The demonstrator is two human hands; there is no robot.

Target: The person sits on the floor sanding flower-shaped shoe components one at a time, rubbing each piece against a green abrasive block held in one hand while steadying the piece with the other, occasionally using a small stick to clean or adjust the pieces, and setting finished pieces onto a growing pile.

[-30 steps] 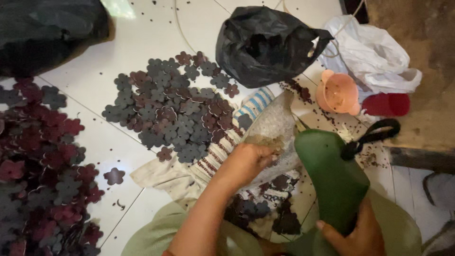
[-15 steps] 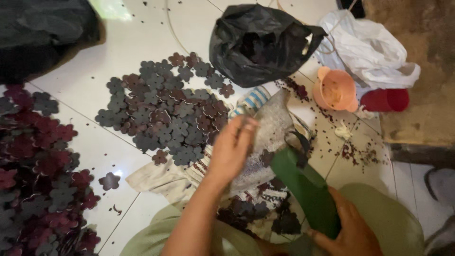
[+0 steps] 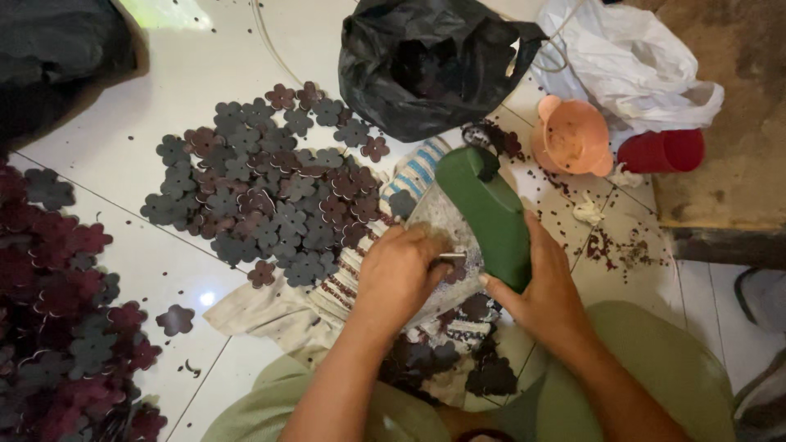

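Landmark: striped cloth (image 3: 352, 286) on floor. Right hand (image 3: 544, 286) over cloth's right part, fingers closed round green tool (image 3: 487, 214). Left hand (image 3: 399, 274) over cloth's middle, closed on thin metal piece (image 3: 451, 257) (detail unclear). Flower-shaped cutouts (image 3: 262, 200) piled left of cloth. Black bag (image 3: 426, 61) beyond; orange funnel (image 3: 573, 137) far right.
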